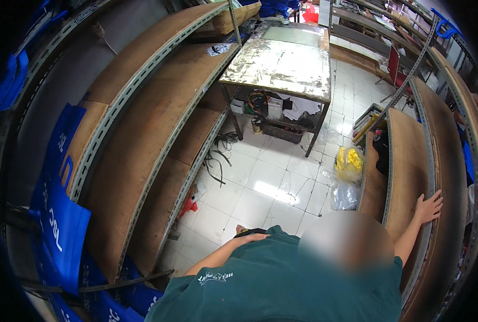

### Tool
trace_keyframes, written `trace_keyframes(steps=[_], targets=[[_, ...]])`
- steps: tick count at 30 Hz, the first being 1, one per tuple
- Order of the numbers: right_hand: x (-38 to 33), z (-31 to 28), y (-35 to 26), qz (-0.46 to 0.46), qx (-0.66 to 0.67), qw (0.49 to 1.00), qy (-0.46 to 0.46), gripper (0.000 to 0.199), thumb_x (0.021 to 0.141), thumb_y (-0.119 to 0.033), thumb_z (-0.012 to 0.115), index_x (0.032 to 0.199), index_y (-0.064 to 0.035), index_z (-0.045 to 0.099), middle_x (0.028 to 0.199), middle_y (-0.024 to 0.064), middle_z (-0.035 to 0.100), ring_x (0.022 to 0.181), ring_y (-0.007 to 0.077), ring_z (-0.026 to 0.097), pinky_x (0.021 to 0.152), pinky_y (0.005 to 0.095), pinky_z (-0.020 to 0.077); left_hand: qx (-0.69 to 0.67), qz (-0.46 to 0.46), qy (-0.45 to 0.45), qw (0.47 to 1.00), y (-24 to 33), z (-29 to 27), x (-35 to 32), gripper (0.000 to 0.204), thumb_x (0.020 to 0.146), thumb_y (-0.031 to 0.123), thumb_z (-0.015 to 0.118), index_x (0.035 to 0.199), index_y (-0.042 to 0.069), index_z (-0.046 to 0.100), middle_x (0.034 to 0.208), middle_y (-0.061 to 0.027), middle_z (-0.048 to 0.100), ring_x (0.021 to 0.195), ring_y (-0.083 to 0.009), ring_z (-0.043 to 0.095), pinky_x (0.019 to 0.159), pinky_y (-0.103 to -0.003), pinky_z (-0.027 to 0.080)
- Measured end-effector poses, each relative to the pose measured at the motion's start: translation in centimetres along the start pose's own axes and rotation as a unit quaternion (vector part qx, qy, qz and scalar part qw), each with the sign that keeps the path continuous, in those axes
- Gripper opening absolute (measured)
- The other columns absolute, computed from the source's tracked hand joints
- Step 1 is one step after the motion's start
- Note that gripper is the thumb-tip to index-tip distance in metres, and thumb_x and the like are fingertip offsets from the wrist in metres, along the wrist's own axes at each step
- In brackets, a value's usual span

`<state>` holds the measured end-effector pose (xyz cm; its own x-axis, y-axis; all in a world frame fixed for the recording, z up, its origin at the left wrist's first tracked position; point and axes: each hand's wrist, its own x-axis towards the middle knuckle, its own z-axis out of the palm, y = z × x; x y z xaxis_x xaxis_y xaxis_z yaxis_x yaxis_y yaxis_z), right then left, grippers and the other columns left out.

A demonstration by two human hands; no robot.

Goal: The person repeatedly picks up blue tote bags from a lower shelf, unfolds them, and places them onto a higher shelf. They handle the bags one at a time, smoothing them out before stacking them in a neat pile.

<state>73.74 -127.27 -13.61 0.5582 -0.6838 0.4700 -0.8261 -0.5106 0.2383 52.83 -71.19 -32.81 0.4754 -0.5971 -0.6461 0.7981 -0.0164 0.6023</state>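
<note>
My right hand (430,207) lies with its fingers spread against the edge of a brown wooden shelf board (409,161) on the right rack, and nothing shows in its grip. Near my waist, my left hand (251,238) rests flat at the hem of my dark green shirt (271,279), over dark trousers (243,233). Its fingers look stretched out, and it holds nothing that I can see. A blurred patch covers part of my shirt toward the right arm.
On the left stands a rack of wooden shelves (153,102), with blue printed sheets (62,225) at its near end. Ahead is a metal-framed worktable (282,64). Black straps (217,155), a yellow-filled plastic bag (349,163) and a clear bag (346,196) lie on the tiled floor (249,177).
</note>
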Motion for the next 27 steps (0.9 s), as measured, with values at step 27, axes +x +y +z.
trace_keyframes(steps=[27], targets=[[0.0,0.5,0.2,0.005,0.072,0.997,0.038,0.081,0.074,-0.039,0.064,0.140,-0.0181,0.022,0.140,0.0117,0.031,0.128,0.0290,0.030,0.101,0.0472,0.0240,0.249,0.357,0.071,0.898,17.7,6.3,-7.9,0.068,0.076,0.035,0.064,0.132,0.005,0.039,0.131,-0.0135,0.045,0.123,-0.0253,0.040,0.102,-0.041,0.030]])
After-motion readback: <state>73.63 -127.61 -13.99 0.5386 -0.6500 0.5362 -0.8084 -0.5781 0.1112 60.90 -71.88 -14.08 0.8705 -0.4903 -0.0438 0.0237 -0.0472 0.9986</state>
